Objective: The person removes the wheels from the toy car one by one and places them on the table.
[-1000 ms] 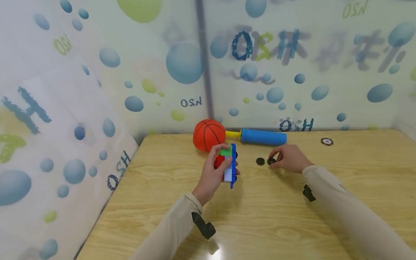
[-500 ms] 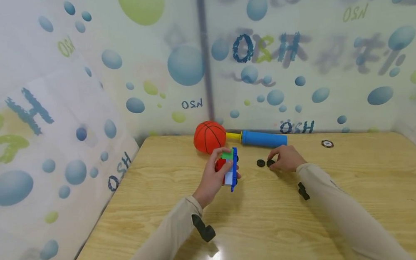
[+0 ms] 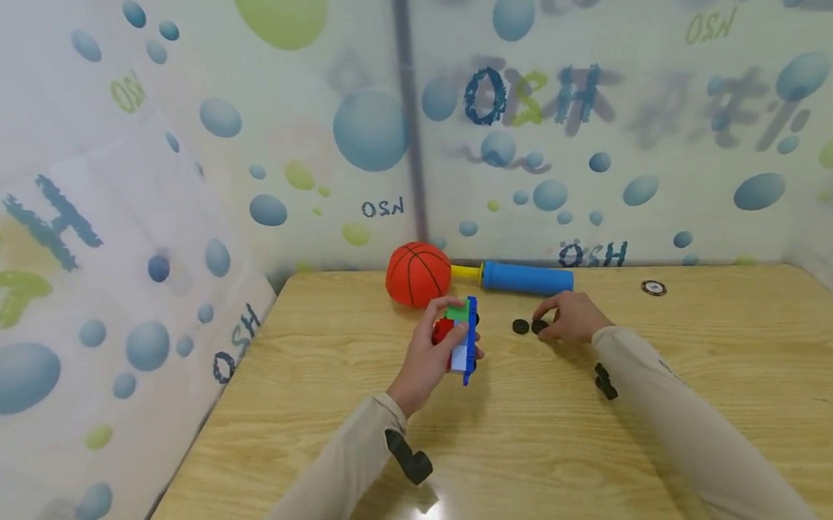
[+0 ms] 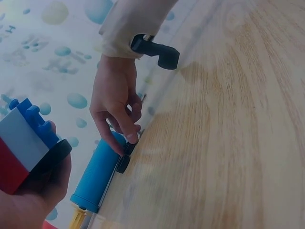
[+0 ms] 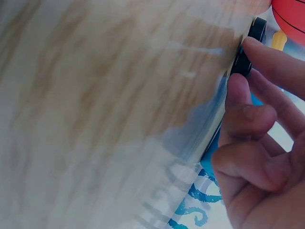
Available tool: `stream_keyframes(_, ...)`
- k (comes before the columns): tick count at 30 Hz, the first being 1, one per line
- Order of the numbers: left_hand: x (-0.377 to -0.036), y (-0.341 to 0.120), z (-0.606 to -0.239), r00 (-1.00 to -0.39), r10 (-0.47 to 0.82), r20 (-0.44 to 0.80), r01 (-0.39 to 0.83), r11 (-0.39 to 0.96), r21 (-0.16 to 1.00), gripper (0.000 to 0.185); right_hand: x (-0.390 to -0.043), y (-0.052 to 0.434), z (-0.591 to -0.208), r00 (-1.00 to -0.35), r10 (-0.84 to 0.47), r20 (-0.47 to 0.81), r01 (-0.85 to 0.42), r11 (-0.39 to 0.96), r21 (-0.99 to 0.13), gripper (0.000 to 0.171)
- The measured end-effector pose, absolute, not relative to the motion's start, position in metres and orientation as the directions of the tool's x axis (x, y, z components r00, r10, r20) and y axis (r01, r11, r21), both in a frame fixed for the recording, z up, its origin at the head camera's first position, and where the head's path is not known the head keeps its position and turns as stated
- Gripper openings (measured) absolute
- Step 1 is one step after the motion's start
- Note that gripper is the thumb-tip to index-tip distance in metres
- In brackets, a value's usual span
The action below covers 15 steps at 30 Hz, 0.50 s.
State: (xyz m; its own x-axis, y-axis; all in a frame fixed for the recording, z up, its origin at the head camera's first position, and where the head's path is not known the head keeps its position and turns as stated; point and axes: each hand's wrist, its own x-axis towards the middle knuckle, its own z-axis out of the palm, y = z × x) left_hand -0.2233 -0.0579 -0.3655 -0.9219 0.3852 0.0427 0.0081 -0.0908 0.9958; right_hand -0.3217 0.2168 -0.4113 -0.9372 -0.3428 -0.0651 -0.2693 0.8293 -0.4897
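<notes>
My left hand (image 3: 439, 340) grips a toy of stacked bricks (image 3: 461, 335), red, green, white and blue with a black wheel, and holds it on edge above the wooden table (image 3: 525, 450). The bricks (image 4: 26, 143) fill the lower left of the left wrist view. My right hand (image 3: 552, 320) rests on the table to the right and pinches a loose black wheel (image 3: 541, 326) between thumb and forefinger. A second black wheel (image 3: 520, 327) lies just left of it. The right wrist view shows fingertips (image 5: 248, 47) on the near wheel (image 5: 240, 64).
An orange toy basketball (image 3: 418, 273) and a blue pump (image 3: 527, 277) with a yellow tip lie by the back wall. A small round disc (image 3: 653, 287) sits at the back right. Printed bubble-pattern walls close off the table's left and back.
My right forearm has drawn slightly left and closer. The brick toy, both wheels and the left hand stay about where they were.
</notes>
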Motion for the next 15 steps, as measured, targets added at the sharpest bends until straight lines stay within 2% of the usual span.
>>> stream_keyframes(9,-0.225,-0.058,-0.364,-0.922,0.385,0.037,0.004,-0.086,0.996,0.034,-0.317,0.215,-0.405,-0.938,-0.331,-0.098,-0.24,0.829,-0.504,0.054)
stream_keyframes(15,-0.226,-0.058,-0.365,-0.927,0.374,0.018,-0.013,-0.079,0.997,0.033,-0.31,0.214,-0.391,-0.942,-0.325,-0.084,-0.249,0.844,-0.475,0.053)
